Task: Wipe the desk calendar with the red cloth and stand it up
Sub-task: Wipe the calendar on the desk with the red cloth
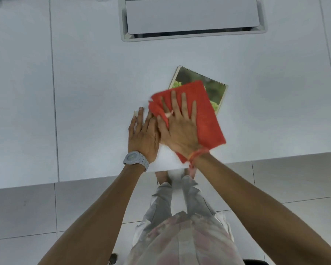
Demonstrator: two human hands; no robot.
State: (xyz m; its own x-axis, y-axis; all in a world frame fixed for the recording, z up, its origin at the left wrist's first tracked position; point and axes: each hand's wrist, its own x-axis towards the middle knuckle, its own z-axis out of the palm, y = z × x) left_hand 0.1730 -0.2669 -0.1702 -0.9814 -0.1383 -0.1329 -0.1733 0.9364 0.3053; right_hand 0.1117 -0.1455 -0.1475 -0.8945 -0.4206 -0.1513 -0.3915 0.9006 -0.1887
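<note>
Desk calendar (216, 90) lying flat on white table (96, 88), mostly under red cloth (208, 119).

Calendar sits w/ its spiral edge on the far side, green photo page showing beyond the cloth; cable hatch (191, 16) is well beyond it. Right hand (180, 129) lies palm-down on the cloth, fingers spread flat, pressing not gripping. Left hand (141, 136) lies flat & open just left of the calendar, touching the right hand; can't tell if it pins the calendar's edge. Watch (135, 159) on left wrist, red thread (198, 154) on right. Table's near edge is close behind the wrists.
</note>
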